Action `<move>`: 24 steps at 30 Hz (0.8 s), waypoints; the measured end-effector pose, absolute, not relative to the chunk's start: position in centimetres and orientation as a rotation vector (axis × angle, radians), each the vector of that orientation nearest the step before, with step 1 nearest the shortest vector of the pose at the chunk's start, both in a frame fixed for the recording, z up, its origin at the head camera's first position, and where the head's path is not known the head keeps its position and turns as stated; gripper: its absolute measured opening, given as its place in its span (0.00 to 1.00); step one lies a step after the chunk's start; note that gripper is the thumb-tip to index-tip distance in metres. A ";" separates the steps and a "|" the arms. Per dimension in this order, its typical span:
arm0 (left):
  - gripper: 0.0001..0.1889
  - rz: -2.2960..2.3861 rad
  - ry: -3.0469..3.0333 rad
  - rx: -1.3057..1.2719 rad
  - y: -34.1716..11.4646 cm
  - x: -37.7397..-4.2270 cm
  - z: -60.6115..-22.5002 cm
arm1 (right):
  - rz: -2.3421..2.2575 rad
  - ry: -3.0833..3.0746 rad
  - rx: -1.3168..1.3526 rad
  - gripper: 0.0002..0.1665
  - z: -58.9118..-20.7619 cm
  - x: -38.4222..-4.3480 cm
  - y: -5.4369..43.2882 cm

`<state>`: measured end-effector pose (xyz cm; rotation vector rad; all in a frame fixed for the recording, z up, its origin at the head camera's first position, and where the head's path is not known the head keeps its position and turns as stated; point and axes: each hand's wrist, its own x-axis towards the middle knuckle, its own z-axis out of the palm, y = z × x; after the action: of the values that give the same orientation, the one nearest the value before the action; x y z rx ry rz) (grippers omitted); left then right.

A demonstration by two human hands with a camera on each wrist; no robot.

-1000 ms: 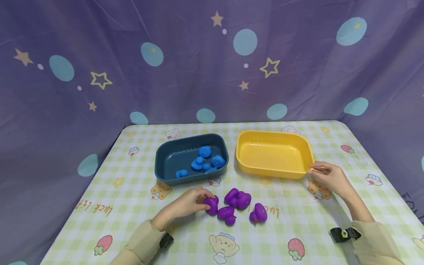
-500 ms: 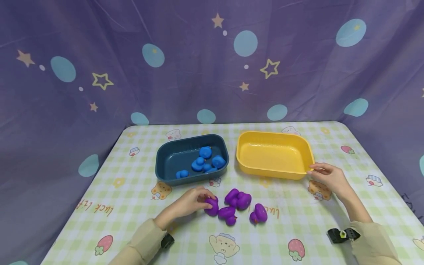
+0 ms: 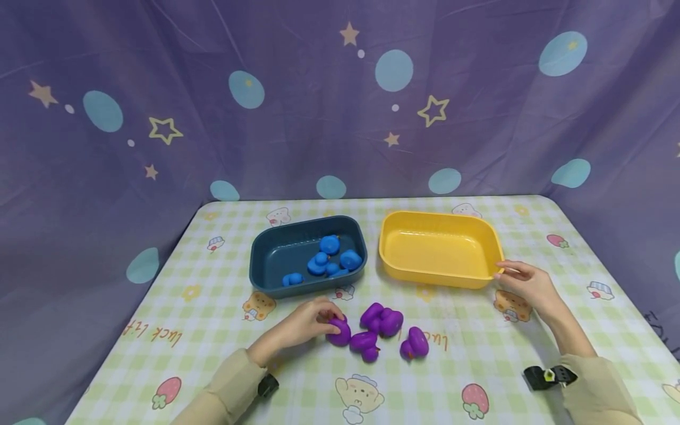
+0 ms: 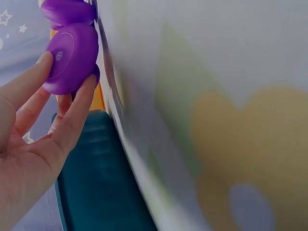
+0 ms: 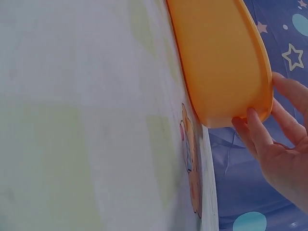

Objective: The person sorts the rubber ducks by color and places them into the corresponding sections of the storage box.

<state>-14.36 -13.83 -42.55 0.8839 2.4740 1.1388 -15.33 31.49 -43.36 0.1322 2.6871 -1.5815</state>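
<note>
Pinching a purple duck (image 3: 340, 335) at nine o'clock of the other purple ducks (image 3: 363, 341), the left hand's (image 3: 304, 323) fingers probably meet light, smooth, slightly soft plastic, best gripped round its body; the right hand (image 3: 533, 289), fingers spread, touches the yellow tray (image 3: 435, 251) at four o'clock.

Purple ducks (image 3: 392, 323) front the gap between teal tray (image 3: 278, 260) and yellow tray (image 3: 435, 247).
</note>
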 end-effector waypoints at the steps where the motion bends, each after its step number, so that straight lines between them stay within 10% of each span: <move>1: 0.09 1.143 2.478 0.882 -13.9 -14.4 -42.5 | -1.570 2.695 0.128 0.32 -43.0 -15.2 31.3; 24: 0.10 1.262 2.546 0.946 -11.1 -16.8 -38.4 | -1.617 2.677 0.261 0.33 -43.6 -15.8 31.3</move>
<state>-16.81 -11.08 -38.43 0.9464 2.5462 1.2624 -15.81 31.33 -43.56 0.2610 2.6775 -1.6173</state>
